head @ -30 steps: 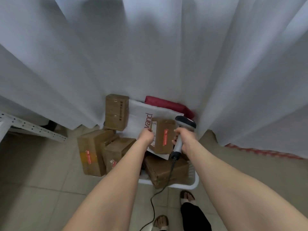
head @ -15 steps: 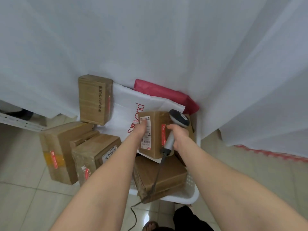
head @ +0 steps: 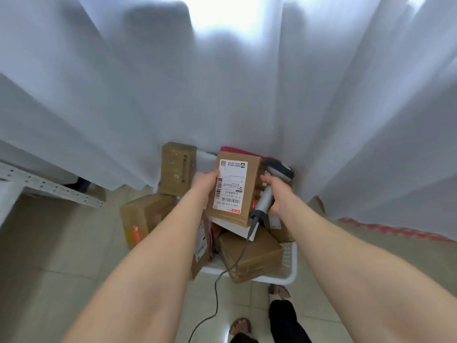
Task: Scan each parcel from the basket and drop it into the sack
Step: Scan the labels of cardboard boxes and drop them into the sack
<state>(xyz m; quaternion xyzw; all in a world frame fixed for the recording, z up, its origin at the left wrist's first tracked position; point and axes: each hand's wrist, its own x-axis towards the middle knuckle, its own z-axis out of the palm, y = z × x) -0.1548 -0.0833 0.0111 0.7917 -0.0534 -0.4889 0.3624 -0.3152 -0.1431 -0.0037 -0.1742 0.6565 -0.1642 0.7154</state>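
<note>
My left hand point(head: 206, 181) grips the left edge of a small brown parcel point(head: 248, 191), lifted above the white basket point(head: 289, 266) with its white barcode label facing me. My right hand point(head: 278, 191) holds the grey handheld scanner point(head: 265, 203) by its handle, right beside the parcel's right edge; its dark head points up and its cable trails down to the floor. More brown boxes point(head: 249, 256) and a white mailer lie in the basket below. A red packet point(head: 228, 149) peeks out behind the parcel. No sack is clearly visible.
White curtains point(head: 222, 82) hang all across the back. Brown boxes point(head: 146, 214) are stacked on the tiled floor left of the basket, another box point(head: 178, 169) behind them. A white perforated metal rack point(head: 49, 189) runs at the left. My feet point(head: 239, 326) stand below the basket.
My left hand has lifted the small parcel out of the basket and turned its label face up towards me. The scanner hand rose alongside it.
</note>
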